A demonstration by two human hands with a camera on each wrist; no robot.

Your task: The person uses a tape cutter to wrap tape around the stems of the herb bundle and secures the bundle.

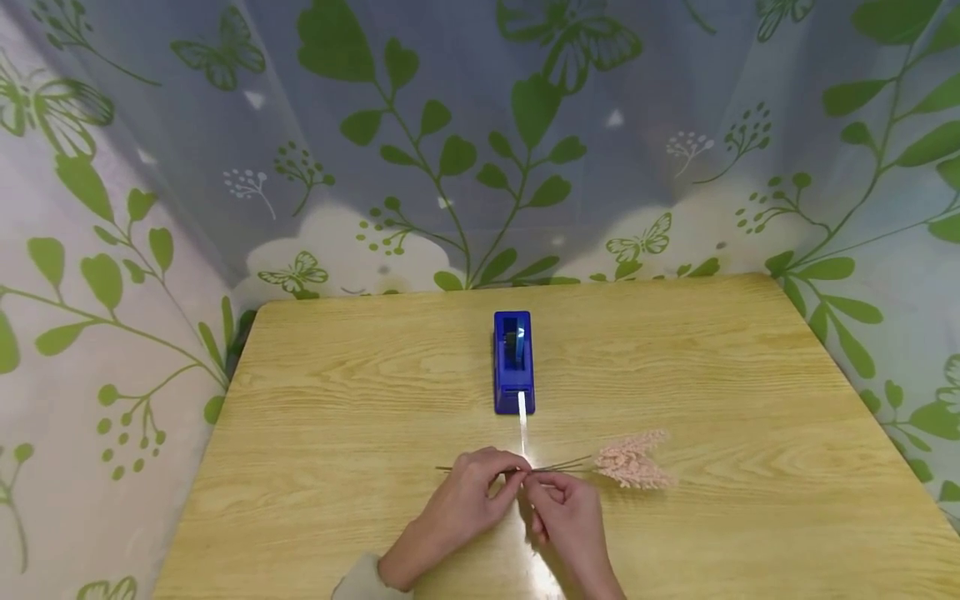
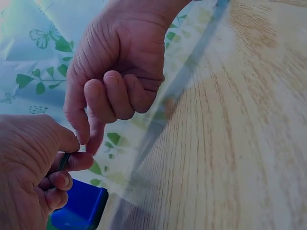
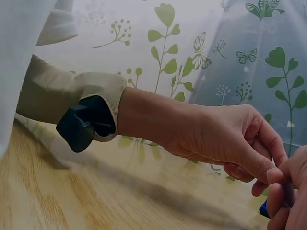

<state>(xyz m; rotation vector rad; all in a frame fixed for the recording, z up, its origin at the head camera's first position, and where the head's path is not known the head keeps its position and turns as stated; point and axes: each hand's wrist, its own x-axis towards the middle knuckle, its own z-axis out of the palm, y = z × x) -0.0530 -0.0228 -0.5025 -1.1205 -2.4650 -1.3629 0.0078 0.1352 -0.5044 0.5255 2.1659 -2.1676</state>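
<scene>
Between you and the dispenser (image 1: 513,382): stems (image 1: 566,462) with pink flowers (image 1: 633,461) | your left hand (image 1: 476,492) pinches the stems | your right hand (image 1: 572,510) pinches there too, stems or tape (image 1: 522,422), can't tell which | hold the stems still, keep the tape flat and snug

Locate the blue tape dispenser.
Head view: the blue tape dispenser is on the table, just below and right of image centre, beyond the left hand and right hand, a tape strip extending toward them.

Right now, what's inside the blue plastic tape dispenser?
Through the open top of the blue plastic dispenser, the upper part of a shiny tape roll shows. The dispenser's sides cover the roll's lower part.
</scene>
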